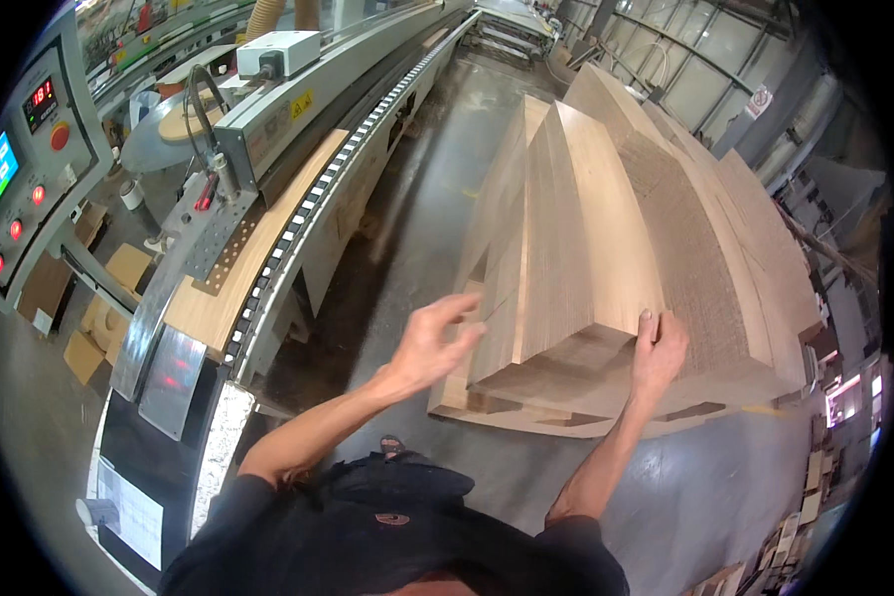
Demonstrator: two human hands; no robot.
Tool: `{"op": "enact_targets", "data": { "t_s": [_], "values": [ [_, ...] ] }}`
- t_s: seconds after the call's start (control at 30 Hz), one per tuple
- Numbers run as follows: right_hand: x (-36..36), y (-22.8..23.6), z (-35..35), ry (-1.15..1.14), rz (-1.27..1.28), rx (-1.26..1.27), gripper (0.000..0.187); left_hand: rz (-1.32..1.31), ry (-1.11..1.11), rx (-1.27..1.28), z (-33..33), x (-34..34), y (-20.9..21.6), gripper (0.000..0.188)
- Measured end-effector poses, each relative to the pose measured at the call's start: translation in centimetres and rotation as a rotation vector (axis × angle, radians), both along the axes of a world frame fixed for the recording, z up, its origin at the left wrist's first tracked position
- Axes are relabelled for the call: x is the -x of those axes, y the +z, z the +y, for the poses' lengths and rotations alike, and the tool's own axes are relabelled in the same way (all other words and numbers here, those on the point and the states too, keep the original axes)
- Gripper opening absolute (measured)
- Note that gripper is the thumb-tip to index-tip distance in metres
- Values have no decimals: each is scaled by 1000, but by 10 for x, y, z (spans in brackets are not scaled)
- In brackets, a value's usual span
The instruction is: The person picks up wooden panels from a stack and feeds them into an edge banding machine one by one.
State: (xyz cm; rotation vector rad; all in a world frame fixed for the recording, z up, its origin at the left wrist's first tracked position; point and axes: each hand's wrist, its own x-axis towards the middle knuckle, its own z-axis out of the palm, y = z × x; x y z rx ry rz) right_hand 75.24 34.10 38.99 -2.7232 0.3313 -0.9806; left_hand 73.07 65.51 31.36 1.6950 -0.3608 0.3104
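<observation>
Several long light-brown wooden boards (606, 209) lie stacked flat in front of me, on the right of the aisle. My right hand (659, 350) is at the near right corner of the top board, thumb and fingers closed on its edge. To the left of that stack, my left hand (433, 343) hovers near a lower pile of boards (515, 288), its fingers apart and nothing in them. Whether its fingertips touch the wood, I cannot tell. Another wooden board (209, 306) lies on the long machine (278, 154) to my left, partly beneath a perforated metal plate (223, 253).
A control panel (40, 149) with a screen and red buttons stands at far left. The machine's chain track (298, 223) runs away from me. Taller board stacks (705, 238) rise on the right, above a wooden pallet (556, 425). Cardboard boxes (94, 343) lie left of the machine.
</observation>
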Motion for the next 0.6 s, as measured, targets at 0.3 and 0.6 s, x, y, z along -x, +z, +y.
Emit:
{"op": "enact_targets", "data": {
  "t_s": [0.3, 0.6],
  "values": [
    [22, -15, 49, 49, -142, 129, 28, 244, -193, 425, -77, -17, 42, 61],
    [61, -15, 149, 689, -237, -353, 17, 388, 21, 1236, -40, -14, 31, 47]
  ]
}}
